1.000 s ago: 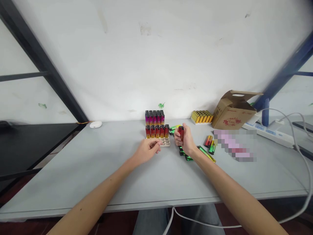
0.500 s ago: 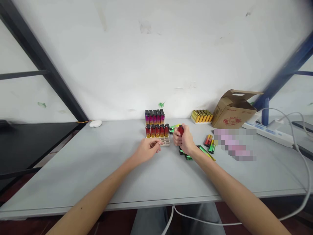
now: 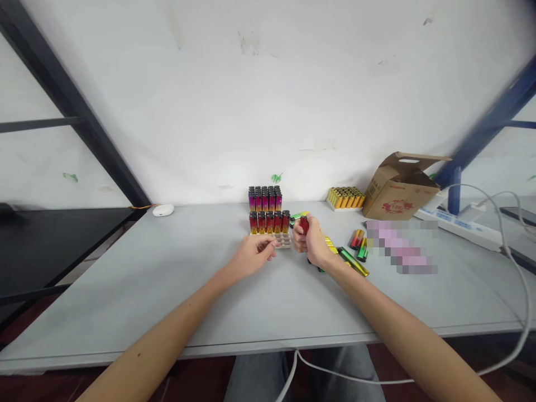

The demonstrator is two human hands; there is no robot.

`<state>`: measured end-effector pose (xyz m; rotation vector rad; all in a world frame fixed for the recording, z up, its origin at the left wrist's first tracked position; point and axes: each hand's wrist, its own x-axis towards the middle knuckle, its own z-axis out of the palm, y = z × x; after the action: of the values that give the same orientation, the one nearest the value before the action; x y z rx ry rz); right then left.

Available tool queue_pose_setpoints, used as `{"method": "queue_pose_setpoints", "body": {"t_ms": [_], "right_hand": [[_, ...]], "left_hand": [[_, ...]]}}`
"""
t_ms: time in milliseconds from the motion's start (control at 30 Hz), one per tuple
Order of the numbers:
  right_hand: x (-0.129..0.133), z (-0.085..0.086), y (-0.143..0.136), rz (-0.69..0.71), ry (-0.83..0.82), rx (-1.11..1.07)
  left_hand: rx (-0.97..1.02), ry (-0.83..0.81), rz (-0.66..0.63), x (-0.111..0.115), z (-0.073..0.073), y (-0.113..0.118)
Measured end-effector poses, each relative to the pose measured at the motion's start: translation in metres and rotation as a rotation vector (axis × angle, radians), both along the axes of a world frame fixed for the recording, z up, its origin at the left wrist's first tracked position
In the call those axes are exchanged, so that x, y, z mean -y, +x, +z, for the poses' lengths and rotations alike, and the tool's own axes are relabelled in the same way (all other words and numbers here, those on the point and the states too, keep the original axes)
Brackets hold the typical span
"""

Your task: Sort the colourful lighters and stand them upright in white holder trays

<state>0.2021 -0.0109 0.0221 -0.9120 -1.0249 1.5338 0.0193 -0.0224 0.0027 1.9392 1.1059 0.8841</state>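
Note:
In my right hand (image 3: 313,243) a red lighter (image 3: 304,224) is held upright, its dark top showing above the curled fingers. My left hand (image 3: 253,254) is closed at the near left edge of a white tray with round holes (image 3: 285,241), and hides that corner; the fingertips appear to grip the edge. Red-and-gold lighters (image 3: 269,223) stand upright in the tray's far part. Behind them stand several rows of purple lighters (image 3: 265,199). Under and beside my right hand lie loose green-and-yellow lighters (image 3: 354,262), partly covered.
To the right lie a few red and green lighters (image 3: 358,244) beside a blurred pink patch (image 3: 396,245). Against the wall are a tray of yellow lighters (image 3: 345,198) and an open cardboard box (image 3: 396,192). A power strip (image 3: 464,223) with white cables is at right, a white case (image 3: 163,210) at left.
My right hand has moved a little to the left with the red lighter, closer to the tray. My left hand stays where it was.

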Motion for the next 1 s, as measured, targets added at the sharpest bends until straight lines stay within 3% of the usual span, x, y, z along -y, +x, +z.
{"method": "queue_pose_setpoints", "body": {"t_ms": [600,1000], "right_hand": [[-0.007,-0.011,0.003,0.067,0.028,-0.031],[0.002,-0.006,0.006,-0.012,0.21,0.185]], "left_hand": [[-0.026,0.014,-0.004,0.001,0.002,0.0],[-0.058,0.096,0.045,-0.002,0.004,-0.007]]}}
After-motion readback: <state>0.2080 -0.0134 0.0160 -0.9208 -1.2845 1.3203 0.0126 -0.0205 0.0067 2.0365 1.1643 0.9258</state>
